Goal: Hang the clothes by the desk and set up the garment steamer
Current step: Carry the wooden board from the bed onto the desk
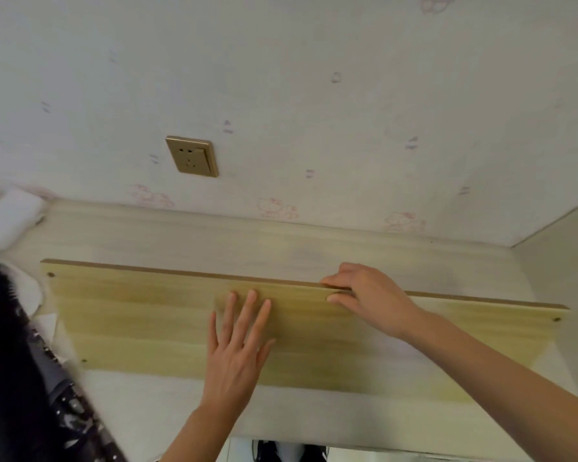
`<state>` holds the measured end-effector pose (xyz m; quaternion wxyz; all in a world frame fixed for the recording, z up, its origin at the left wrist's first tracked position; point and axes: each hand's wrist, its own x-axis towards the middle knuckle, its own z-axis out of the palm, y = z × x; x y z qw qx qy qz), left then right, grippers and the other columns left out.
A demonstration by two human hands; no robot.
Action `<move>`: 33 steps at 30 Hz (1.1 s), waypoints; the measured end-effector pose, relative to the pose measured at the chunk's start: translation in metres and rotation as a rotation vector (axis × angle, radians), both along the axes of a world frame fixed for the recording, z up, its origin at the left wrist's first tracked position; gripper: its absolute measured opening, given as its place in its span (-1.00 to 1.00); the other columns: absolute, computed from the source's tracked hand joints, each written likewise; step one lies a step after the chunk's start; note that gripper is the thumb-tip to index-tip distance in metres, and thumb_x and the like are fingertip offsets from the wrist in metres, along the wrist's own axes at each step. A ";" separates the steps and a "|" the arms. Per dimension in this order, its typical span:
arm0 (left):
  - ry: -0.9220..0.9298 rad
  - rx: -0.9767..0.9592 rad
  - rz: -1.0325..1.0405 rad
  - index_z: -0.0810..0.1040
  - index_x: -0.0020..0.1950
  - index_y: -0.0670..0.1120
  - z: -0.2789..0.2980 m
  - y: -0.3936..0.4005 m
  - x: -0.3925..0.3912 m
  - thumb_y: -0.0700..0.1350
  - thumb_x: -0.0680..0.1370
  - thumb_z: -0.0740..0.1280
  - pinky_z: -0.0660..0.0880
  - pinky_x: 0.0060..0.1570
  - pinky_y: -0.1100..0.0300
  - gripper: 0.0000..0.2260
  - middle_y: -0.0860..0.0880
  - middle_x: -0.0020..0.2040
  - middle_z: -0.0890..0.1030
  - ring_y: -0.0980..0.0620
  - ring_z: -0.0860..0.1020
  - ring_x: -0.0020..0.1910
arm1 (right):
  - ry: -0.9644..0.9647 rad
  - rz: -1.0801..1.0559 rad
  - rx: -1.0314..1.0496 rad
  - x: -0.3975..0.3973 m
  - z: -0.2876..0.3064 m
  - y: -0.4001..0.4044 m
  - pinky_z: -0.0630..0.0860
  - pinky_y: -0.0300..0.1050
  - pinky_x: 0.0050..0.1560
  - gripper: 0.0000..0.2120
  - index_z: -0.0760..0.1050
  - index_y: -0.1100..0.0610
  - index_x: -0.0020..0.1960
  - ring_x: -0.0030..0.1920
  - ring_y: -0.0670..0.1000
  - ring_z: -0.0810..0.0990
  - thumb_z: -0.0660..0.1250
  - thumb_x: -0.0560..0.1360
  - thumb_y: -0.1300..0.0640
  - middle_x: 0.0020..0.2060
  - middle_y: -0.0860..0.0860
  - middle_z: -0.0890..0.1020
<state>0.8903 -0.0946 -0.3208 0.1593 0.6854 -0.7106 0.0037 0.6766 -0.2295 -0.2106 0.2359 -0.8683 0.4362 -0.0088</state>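
I see the L hand flat, fingers straight, on a wood board lying on the table. R hand grasps board's far edge. Dark clothes at L edge.

A board is laid flat on the table, parallel to the wall behind it. A socket is set in that wall, above the board's left half. At the table's left edge, dark clothing is piled — a roll behind it.
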 end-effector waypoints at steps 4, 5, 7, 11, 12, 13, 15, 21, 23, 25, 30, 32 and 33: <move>-0.041 0.083 0.029 0.19 0.52 0.03 -0.019 -0.014 0.009 0.18 0.58 0.06 0.05 0.41 -0.31 -0.47 -0.03 0.54 0.18 -0.17 0.08 0.53 | 0.169 -0.029 0.022 0.017 -0.013 -0.009 0.44 -0.02 0.09 -0.61 0.37 -0.01 0.30 0.14 0.04 0.40 0.34 0.51 -0.01 0.09 -0.01 0.48; -0.049 0.114 0.039 0.17 0.53 0.05 -0.025 -0.016 0.011 0.19 0.57 0.05 0.05 0.40 -0.32 -0.46 -0.02 0.55 0.17 -0.18 0.08 0.53 | 0.229 -0.031 0.020 0.023 -0.018 -0.011 0.44 0.00 0.11 -0.54 0.32 0.02 0.31 0.15 0.07 0.39 0.37 0.48 -0.04 0.12 0.03 0.47; -0.061 0.176 0.058 0.14 0.53 0.07 -0.036 -0.019 0.016 0.21 0.56 0.04 0.06 0.38 -0.34 -0.44 0.00 0.55 0.15 -0.18 0.06 0.53 | 0.326 -0.037 0.012 0.033 -0.033 -0.015 0.43 0.03 0.13 -0.41 0.27 0.06 0.32 0.15 0.14 0.39 0.43 0.42 -0.09 0.14 0.09 0.45; -0.051 0.261 0.097 0.11 0.55 0.10 -0.057 -0.023 0.021 0.22 0.55 0.04 0.07 0.37 -0.36 -0.42 0.03 0.56 0.11 -0.15 0.05 0.54 | 0.421 -0.060 0.049 0.048 -0.068 -0.028 0.41 0.08 0.16 -0.29 0.22 0.11 0.31 0.14 0.20 0.37 0.49 0.34 -0.13 0.14 0.14 0.41; -0.047 0.278 0.104 0.10 0.55 0.11 -0.062 -0.024 0.023 0.22 0.54 0.05 0.07 0.37 -0.36 -0.42 0.03 0.56 0.10 -0.14 0.05 0.54 | 0.430 -0.064 0.063 0.051 -0.076 -0.031 0.41 0.08 0.16 -0.28 0.21 0.12 0.31 0.15 0.20 0.36 0.50 0.33 -0.12 0.15 0.15 0.40; -0.040 0.292 0.113 0.09 0.55 0.11 -0.067 -0.025 0.024 0.22 0.54 0.06 0.07 0.37 -0.36 -0.41 0.04 0.56 0.10 -0.13 0.05 0.54 | 0.435 -0.068 0.077 0.054 -0.084 -0.033 0.41 0.08 0.16 -0.26 0.21 0.13 0.31 0.16 0.21 0.36 0.50 0.32 -0.11 0.15 0.16 0.40; -0.021 0.306 0.129 0.08 0.55 0.13 -0.075 -0.028 0.025 0.22 0.53 0.06 0.07 0.37 -0.35 -0.41 0.04 0.56 0.11 -0.11 0.06 0.54 | 0.441 -0.073 0.106 0.059 -0.097 -0.039 0.40 0.09 0.16 -0.24 0.21 0.14 0.32 0.17 0.22 0.36 0.52 0.31 -0.10 0.16 0.17 0.39; -0.010 0.336 0.141 0.14 0.54 0.12 -0.089 -0.031 0.026 0.21 0.54 0.05 0.06 0.38 -0.33 -0.44 0.04 0.55 0.15 -0.09 0.08 0.53 | 0.439 -0.102 0.207 0.065 -0.118 -0.050 0.41 0.12 0.19 -0.21 0.21 0.14 0.35 0.22 0.24 0.34 0.54 0.29 -0.08 0.19 0.18 0.37; -0.008 0.344 0.151 0.15 0.53 0.11 -0.092 -0.033 0.026 0.20 0.54 0.05 0.06 0.38 -0.33 -0.45 0.04 0.55 0.16 -0.08 0.09 0.53 | 0.443 -0.108 0.232 0.065 -0.122 -0.052 0.41 0.11 0.20 -0.21 0.20 0.13 0.36 0.24 0.24 0.33 0.54 0.30 -0.06 0.21 0.18 0.35; -0.001 0.348 0.155 0.16 0.53 0.11 -0.093 -0.033 0.025 0.20 0.55 0.05 0.05 0.39 -0.33 -0.45 0.05 0.55 0.16 -0.08 0.09 0.53 | 0.447 -0.110 0.245 0.066 -0.126 -0.054 0.41 0.11 0.20 -0.22 0.20 0.12 0.37 0.24 0.23 0.32 0.53 0.31 -0.05 0.22 0.18 0.34; 0.001 0.358 0.178 0.14 0.53 0.13 -0.098 -0.033 0.025 0.20 0.55 0.04 0.03 0.40 -0.31 -0.45 0.06 0.55 0.15 -0.06 0.08 0.54 | 0.484 -0.104 0.284 0.072 -0.132 -0.058 0.42 0.14 0.17 -0.28 0.22 0.14 0.34 0.23 0.24 0.32 0.52 0.34 -0.02 0.21 0.19 0.33; 0.007 0.364 0.195 0.14 0.53 0.14 -0.100 -0.034 0.025 0.20 0.55 0.03 0.02 0.41 -0.30 -0.46 0.07 0.55 0.15 -0.05 0.08 0.54 | 0.496 -0.105 0.297 0.074 -0.133 -0.059 0.42 0.15 0.18 -0.29 0.23 0.15 0.33 0.23 0.25 0.31 0.52 0.35 -0.01 0.20 0.19 0.33; 0.011 0.369 0.200 0.15 0.53 0.14 -0.101 -0.034 0.025 0.20 0.55 0.03 0.02 0.41 -0.30 -0.46 0.07 0.55 0.15 -0.05 0.07 0.54 | 0.494 -0.107 0.303 0.074 -0.133 -0.059 0.42 0.14 0.18 -0.31 0.23 0.16 0.33 0.22 0.24 0.31 0.51 0.35 -0.01 0.20 0.19 0.33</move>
